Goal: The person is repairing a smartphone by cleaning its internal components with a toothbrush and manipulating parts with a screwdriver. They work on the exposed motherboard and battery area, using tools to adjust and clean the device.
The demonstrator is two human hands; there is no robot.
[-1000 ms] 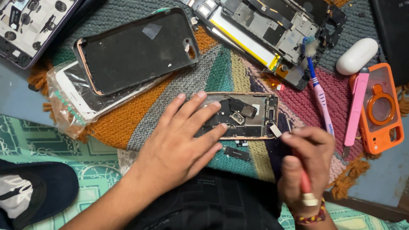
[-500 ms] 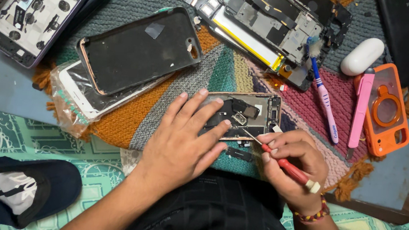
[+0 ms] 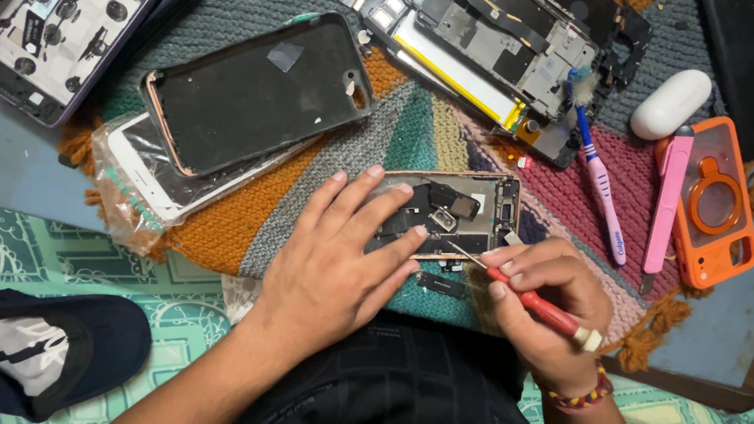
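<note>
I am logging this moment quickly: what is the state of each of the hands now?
Left hand: open, fingers spread flat on the opened gold-framed phone.
Right hand: closed, holding the small red-handled screwdriver, tip at the phone.

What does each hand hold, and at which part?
Right hand grips the red screwdriver by its handle; left hand lies flat on the opened phone.

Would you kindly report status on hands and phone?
Left hand flat on opened phone. Right hand grips red screwdriver, tip at phone's edge. Nothing blocking.
</note>
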